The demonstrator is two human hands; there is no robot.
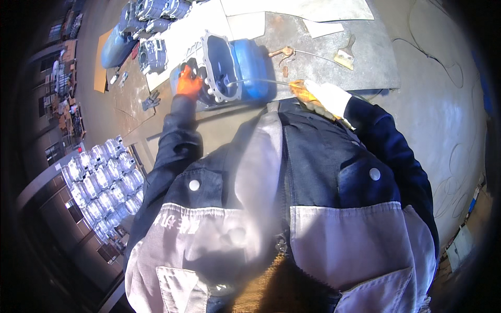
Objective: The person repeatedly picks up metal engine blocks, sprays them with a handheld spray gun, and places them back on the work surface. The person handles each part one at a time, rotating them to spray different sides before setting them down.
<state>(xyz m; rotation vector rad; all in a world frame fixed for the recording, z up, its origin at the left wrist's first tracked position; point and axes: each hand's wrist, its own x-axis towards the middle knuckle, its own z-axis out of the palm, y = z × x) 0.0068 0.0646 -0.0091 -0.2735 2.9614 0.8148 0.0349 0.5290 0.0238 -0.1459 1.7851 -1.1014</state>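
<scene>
One gloved left hand (189,85) touches a flanged metal housing (223,60), grip unclear to me; apart, the right hand (309,94) clasps a thin rod (263,80) between them.

Left hand (189,83), orange-gloved, at left side of metal casing (222,65), tabletop (373,68) near edge; blue container (254,68) just right. Right hand (317,95), gloved, grips thin rod (261,80), tip at casing opening. Brush (345,54) toward right edge.

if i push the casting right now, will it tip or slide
The casting looks rigid and is probably heavy, since it appears to be thick metal. It might rock, as the blue drum against it looks rounded. The left hand, at its side, could help steady it.
</scene>
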